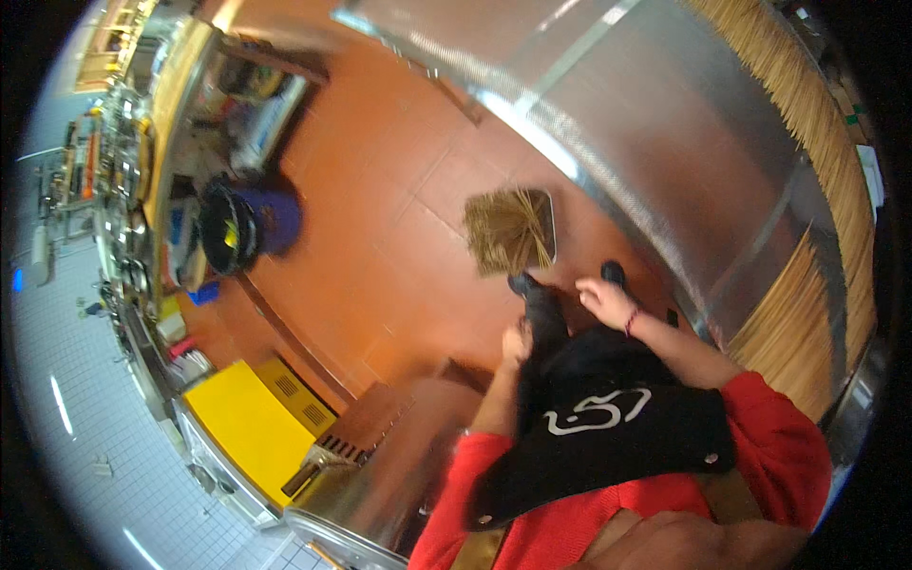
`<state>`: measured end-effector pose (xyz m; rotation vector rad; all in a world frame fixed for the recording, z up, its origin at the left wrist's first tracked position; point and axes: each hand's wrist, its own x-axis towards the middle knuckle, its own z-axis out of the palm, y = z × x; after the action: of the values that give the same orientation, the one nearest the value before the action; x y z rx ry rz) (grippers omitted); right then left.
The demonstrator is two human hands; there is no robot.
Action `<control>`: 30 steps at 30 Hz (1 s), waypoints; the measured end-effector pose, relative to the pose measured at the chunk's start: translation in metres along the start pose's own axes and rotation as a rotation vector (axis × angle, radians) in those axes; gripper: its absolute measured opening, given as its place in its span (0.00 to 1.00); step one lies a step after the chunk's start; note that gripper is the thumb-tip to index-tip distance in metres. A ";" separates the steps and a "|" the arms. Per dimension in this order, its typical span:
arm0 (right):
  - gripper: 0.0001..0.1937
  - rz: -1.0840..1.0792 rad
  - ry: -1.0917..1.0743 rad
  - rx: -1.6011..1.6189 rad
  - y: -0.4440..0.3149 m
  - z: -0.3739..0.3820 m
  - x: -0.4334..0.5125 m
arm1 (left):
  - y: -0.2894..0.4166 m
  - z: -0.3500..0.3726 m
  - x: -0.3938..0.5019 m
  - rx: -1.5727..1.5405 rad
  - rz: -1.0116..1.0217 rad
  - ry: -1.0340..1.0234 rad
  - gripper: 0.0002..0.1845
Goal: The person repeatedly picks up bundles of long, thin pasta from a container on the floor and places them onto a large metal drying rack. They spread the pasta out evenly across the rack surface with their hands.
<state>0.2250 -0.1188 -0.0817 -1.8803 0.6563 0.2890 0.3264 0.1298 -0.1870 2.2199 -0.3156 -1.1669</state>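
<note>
My right hand [605,301], a dark red bracelet at its wrist, hangs in front of my black apron [641,434]. Its fingers are loosely bent and no object shows in them. Beside my dark trouser leg is my left hand [518,342], blurred, its fingers partly hidden; nothing is seen in it. On the floor before my shoes stands a shallow container [553,228] heaped with thin brown strands [506,231], which look like dry pasta. Straw-coloured strands [784,313] of a similar kind lie on the table to my right.
A long mesh-topped frame [605,178] runs along my right, more strands [776,78] on its far side. Tiled floor [356,249] spreads ahead. Leftward are a black-lined bin [228,228], a yellow-topped machine [249,427] and a workbench [167,114] with tools. A metal surface [399,463] sits close at my left.
</note>
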 end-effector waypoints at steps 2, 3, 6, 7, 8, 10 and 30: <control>0.16 0.103 0.014 0.063 0.036 0.020 0.014 | -0.018 0.008 0.022 0.210 -0.047 -0.025 0.19; 0.16 0.191 0.036 0.122 0.048 0.027 0.040 | -0.024 0.005 0.030 0.086 -0.024 0.031 0.18; 0.17 0.299 0.058 0.185 0.089 0.054 0.087 | -0.028 -0.003 0.065 -0.123 -0.004 -0.019 0.19; 0.17 0.360 0.076 0.196 0.104 0.063 0.101 | -0.025 -0.005 0.077 -0.199 -0.074 -0.049 0.19; 0.18 0.371 0.083 0.145 0.121 0.066 0.113 | -0.020 -0.008 0.089 -0.153 -0.023 -0.049 0.19; 0.16 0.500 0.109 0.338 0.152 0.086 0.154 | -0.010 -0.007 0.115 -0.057 0.075 0.022 0.20; 0.28 0.590 0.113 0.807 0.218 0.165 0.412 | -0.006 0.031 0.179 -0.497 -0.220 -0.117 0.21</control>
<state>0.4563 -0.1549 -0.5177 -0.9119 1.1921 0.2394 0.4055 0.0387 -0.3236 1.7834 0.1668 -1.3242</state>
